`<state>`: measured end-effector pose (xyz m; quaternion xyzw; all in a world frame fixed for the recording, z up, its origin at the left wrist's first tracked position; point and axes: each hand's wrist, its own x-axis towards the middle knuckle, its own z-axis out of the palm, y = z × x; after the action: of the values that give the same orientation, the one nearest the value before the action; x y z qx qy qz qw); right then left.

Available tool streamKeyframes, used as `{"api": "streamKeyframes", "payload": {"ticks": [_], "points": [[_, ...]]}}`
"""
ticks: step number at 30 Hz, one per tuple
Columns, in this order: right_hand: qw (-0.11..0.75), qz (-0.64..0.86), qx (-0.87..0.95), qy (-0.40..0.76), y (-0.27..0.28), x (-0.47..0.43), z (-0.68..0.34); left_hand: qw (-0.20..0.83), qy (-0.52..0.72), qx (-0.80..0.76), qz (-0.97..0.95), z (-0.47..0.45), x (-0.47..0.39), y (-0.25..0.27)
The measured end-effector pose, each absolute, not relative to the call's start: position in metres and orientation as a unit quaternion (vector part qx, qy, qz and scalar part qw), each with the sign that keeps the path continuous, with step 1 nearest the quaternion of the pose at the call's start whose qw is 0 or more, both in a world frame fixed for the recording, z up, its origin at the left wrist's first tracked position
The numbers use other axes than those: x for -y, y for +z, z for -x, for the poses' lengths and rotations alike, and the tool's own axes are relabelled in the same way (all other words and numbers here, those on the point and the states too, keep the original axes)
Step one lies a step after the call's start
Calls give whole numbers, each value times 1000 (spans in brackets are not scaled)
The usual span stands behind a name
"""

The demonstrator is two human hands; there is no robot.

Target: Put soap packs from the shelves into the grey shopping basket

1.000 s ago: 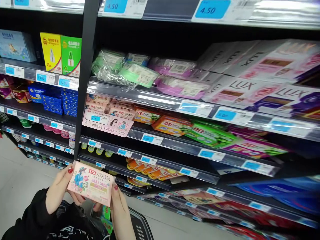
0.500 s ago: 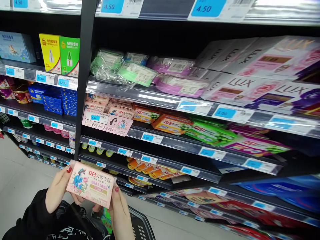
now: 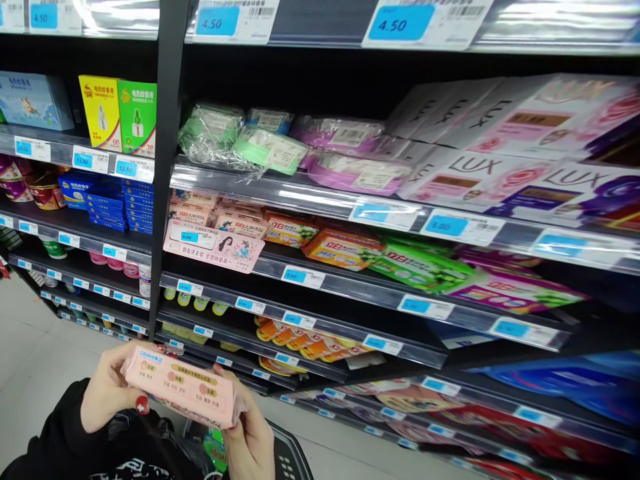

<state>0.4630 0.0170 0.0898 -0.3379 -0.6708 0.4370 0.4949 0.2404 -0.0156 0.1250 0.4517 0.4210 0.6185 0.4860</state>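
Between both hands I hold a pink laundry soap pack (image 3: 180, 389), low at the left of the head view. A narrow side with small gold labels faces up toward me. My left hand (image 3: 111, 388) grips its left end, thumb with a red nail at the lower edge. At the right end my right hand (image 3: 249, 421) closes round the wrapper, fingers partly hidden behind it. Similar pink soap packs (image 3: 240, 221) lie on the shelf ahead, behind a pink price card (image 3: 214, 247). Below the held pack, a green package (image 3: 216, 448) is partly visible.
A black basket (image 3: 287, 447) is at the bottom, partly hidden. Shelves ahead carry LUX soap boxes (image 3: 470, 175), plastic-wrapped soap dishes (image 3: 273, 150), and orange (image 3: 343, 248) and green soap packs (image 3: 417, 263). A black upright post (image 3: 169, 100) divides the shelving. Grey floor (image 3: 30, 380) shows at left.
The soap pack has been turned in my hands: its broad printed front faced me before, and now a narrow side does. It sits slightly lower, and both hands have shifted their grip.
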Motion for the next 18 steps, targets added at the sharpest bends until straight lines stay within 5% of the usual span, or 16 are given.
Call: {"api": "streamKeyframes", "payload": {"ticks": [8, 18], "points": [[497, 220, 600, 588, 124, -8, -459, 291, 655, -323, -618, -238, 18, 147], [500, 366, 473, 626, 142, 11, -459, 285, 593, -305, -688, -240, 31, 157]]}}
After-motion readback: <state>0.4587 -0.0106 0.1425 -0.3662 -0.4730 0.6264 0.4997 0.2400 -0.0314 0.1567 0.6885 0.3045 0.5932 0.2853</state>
